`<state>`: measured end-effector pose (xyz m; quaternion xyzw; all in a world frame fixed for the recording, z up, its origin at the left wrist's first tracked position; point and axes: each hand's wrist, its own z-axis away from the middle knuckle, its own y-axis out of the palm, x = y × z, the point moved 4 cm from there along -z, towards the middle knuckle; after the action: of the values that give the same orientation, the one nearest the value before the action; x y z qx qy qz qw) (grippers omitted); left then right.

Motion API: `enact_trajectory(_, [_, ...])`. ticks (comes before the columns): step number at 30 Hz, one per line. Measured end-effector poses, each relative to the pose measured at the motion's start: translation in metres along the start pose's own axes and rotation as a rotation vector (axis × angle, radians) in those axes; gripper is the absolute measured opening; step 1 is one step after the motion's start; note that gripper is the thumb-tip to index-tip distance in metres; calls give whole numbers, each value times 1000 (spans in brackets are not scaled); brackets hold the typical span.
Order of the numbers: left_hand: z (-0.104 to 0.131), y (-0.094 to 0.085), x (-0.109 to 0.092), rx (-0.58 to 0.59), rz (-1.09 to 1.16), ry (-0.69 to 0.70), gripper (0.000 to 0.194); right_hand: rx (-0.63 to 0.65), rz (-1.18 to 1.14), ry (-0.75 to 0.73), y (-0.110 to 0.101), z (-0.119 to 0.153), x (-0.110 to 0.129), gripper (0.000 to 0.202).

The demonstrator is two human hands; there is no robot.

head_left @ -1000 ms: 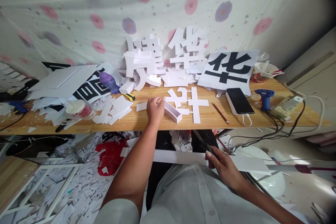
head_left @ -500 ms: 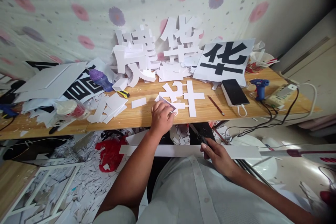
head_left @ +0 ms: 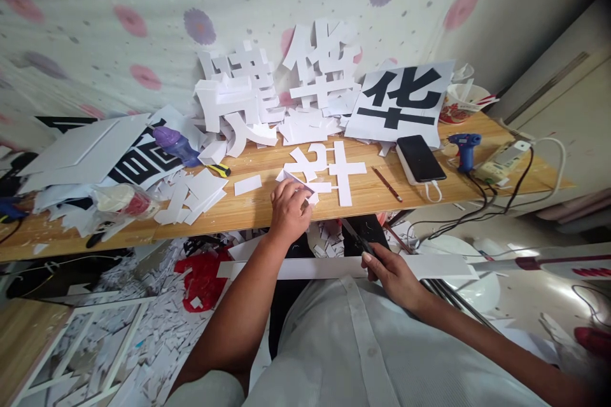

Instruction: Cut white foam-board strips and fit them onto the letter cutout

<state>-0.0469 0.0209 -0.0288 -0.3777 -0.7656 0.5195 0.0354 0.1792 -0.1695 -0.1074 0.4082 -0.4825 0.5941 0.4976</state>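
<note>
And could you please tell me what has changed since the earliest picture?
The left hand has moved right and toward the body, now covering part of the open white box piece and fully uncovering the small white strip. The right hand still holds the dark-handled blade; the pencil and phone stay put.

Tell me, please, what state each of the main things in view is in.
White box piece: hollow, partly covered by left hand
Knife: blade exposed, held in right hand
Phone: screen dark
Glue gun: standing upright
Pencil: lying flat
Yellow cutter: lying flat
Purple bottle: lid on
Bowl: uncovered, utensils inside
</note>
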Motion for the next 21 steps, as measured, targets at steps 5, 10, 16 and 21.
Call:
enact_trajectory(5, [0, -4, -1, -13, -32, 13, 52, -3, -42, 30, 1, -1, 4, 55])
enact_trajectory(10, [-13, -6, 4, 209, -69, 113, 75, 9, -79, 52, 2, -5, 10, 58])
enact_trajectory(16, [-30, -7, 8, 352, -50, 239, 63, 8, -170, 47, 5, -13, 15, 58])
enact_trajectory(21, [-40, -8, 9, 446, -56, 297, 63, 35, -168, 26, 8, -15, 12, 55])
